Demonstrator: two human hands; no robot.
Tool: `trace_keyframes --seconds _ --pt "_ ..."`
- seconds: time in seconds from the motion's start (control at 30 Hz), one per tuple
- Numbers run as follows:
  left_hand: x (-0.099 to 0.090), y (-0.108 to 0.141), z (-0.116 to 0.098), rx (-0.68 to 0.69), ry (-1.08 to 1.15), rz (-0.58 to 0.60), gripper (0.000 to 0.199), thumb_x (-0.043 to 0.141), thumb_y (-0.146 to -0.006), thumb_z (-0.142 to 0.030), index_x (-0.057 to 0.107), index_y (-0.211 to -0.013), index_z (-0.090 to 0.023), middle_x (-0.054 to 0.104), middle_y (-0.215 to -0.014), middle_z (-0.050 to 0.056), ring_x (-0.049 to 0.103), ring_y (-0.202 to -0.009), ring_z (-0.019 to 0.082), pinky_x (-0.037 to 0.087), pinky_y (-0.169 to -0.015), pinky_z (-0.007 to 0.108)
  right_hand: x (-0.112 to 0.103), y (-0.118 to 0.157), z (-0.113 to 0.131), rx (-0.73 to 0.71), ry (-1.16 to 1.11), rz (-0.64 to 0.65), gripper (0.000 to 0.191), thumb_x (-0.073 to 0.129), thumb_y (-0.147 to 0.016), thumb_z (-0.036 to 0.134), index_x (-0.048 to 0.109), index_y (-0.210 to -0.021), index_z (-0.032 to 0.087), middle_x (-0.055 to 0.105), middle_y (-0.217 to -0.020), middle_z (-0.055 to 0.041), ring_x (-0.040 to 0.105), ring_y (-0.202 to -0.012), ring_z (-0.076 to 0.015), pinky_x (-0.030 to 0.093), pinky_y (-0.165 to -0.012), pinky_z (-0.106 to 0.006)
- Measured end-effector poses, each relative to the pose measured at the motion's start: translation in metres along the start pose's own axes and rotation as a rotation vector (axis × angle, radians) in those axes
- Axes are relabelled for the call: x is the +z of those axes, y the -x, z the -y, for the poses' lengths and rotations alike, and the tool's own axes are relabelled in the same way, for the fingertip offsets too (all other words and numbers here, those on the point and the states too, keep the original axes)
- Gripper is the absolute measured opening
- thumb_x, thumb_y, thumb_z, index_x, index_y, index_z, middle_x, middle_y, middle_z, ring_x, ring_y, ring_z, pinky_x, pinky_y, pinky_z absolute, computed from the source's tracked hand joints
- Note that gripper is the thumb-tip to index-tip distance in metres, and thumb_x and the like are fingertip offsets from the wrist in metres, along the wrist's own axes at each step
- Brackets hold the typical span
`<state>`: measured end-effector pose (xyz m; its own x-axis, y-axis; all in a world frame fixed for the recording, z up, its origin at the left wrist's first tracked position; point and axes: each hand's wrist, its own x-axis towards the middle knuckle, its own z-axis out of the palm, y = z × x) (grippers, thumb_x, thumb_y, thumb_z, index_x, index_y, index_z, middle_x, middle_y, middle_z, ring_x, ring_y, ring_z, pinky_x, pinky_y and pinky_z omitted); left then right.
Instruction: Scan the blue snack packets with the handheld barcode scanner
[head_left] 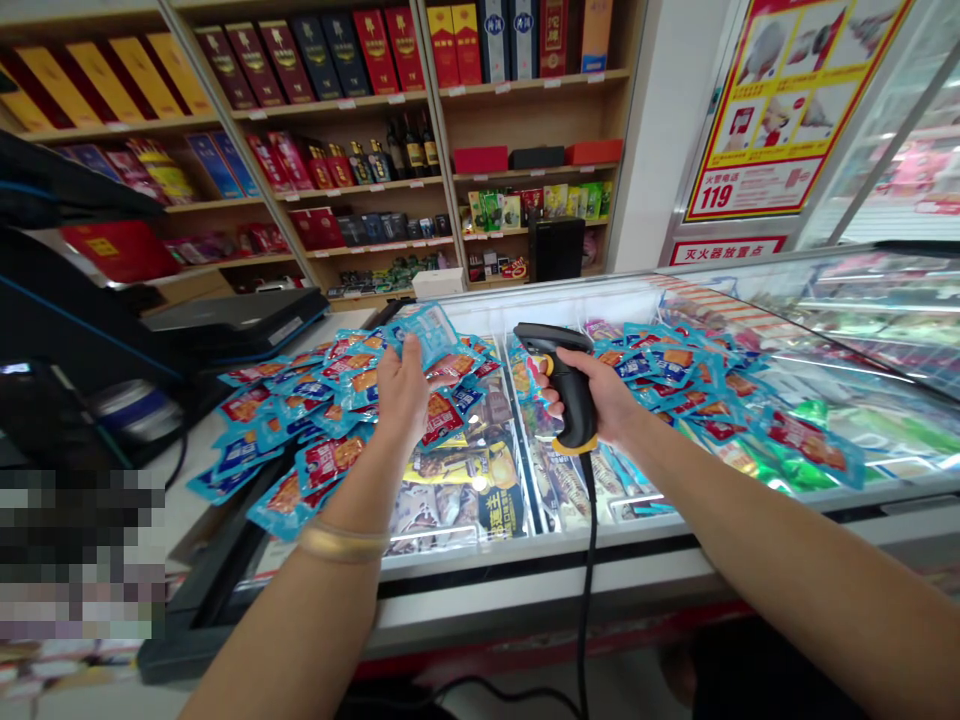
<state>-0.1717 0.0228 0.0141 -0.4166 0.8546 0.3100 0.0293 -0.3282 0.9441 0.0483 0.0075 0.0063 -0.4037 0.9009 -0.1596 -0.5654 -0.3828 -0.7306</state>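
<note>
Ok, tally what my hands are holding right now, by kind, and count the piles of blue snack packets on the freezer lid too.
Barcode scanner, in the right hand: 1
Blue snack packet, held up by the left hand: 1
Piles of blue packets on the freezer lid: 2, a left pile and a right pile
Total: 4

A shop: boxed goods fill the wooden shelves (390, 100) behind a glass-topped freezer (675, 480) of packaged food.
</note>
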Motion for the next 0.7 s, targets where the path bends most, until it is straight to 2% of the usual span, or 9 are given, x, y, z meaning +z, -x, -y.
trace_keyframes --seconds 0.07,0.13,0.27,0.37,0.5,0.7 --pt "0.006 0.006 0.0 -0.14 0.178 0.064 0.024 0.057 -0.085 -0.041 0.046 -0.096 -0.024 0.06 -0.084 -0.003 0.072 -0.081 0.018 0.059 -0.085 0.043 0.0 0.0 -0.001 -0.007 0.008 0.02 0.017 0.056 -0.084 0.031 0.06 -0.078 0.015 0.056 -0.064 -0.0022 0.047 -0.049 -0.0098 0.041 -0.04 -0.019" --pt "0.01 0.011 0.001 -0.193 0.244 0.125 0.025 0.063 -0.08 -0.035 0.045 -0.092 -0.023 0.059 -0.08 -0.005 0.072 -0.08 0.017 0.058 -0.088 0.045 0.0 0.0 -0.001 -0.011 0.023 0.054 0.016 0.059 -0.082 0.031 0.059 -0.078 0.016 0.056 -0.065 -0.0017 0.046 -0.049 -0.0095 0.04 -0.041 -0.019" --pt "0.015 0.019 0.009 -0.173 0.193 0.257 0.025 0.067 -0.075 -0.034 0.048 -0.085 -0.021 0.062 -0.081 -0.004 0.072 -0.089 0.02 0.054 -0.095 0.049 0.001 0.001 -0.001 -0.015 0.046 0.095 0.017 0.059 -0.083 0.033 0.059 -0.078 0.016 0.054 -0.065 -0.001 0.045 -0.049 -0.0088 0.04 -0.041 -0.018" --pt "0.019 0.023 0.017 -0.161 0.169 0.307 0.028 0.069 -0.073 -0.038 0.05 -0.084 -0.021 0.063 -0.082 -0.002 0.071 -0.094 0.023 0.052 -0.095 0.052 0.002 0.002 -0.001 0.001 0.048 0.089 0.018 0.057 -0.084 0.033 0.059 -0.078 0.016 0.055 -0.065 -0.0015 0.046 -0.049 -0.0089 0.041 -0.041 -0.018" --pt "0.022 0.026 0.022 -0.17 0.195 0.315 0.034 0.075 -0.069 -0.039 0.047 -0.079 -0.021 0.059 -0.072 -0.004 0.072 -0.093 0.026 0.052 -0.096 0.051 0.003 0.003 -0.003 0.009 0.04 0.1 0.02 0.054 -0.086 0.032 0.059 -0.078 0.015 0.055 -0.065 -0.0021 0.047 -0.049 -0.0089 0.041 -0.041 -0.018" --pt "0.022 0.027 0.021 -0.167 0.186 0.331 0.035 0.075 -0.071 -0.04 0.048 -0.077 -0.02 0.059 -0.071 -0.003 0.071 -0.096 0.028 0.05 -0.099 0.053 0.002 0.002 -0.003 0.015 0.048 0.09 0.022 0.054 -0.087 0.032 0.059 -0.075 0.014 0.056 -0.064 -0.0024 0.047 -0.048 -0.0091 0.041 -0.041 -0.018"
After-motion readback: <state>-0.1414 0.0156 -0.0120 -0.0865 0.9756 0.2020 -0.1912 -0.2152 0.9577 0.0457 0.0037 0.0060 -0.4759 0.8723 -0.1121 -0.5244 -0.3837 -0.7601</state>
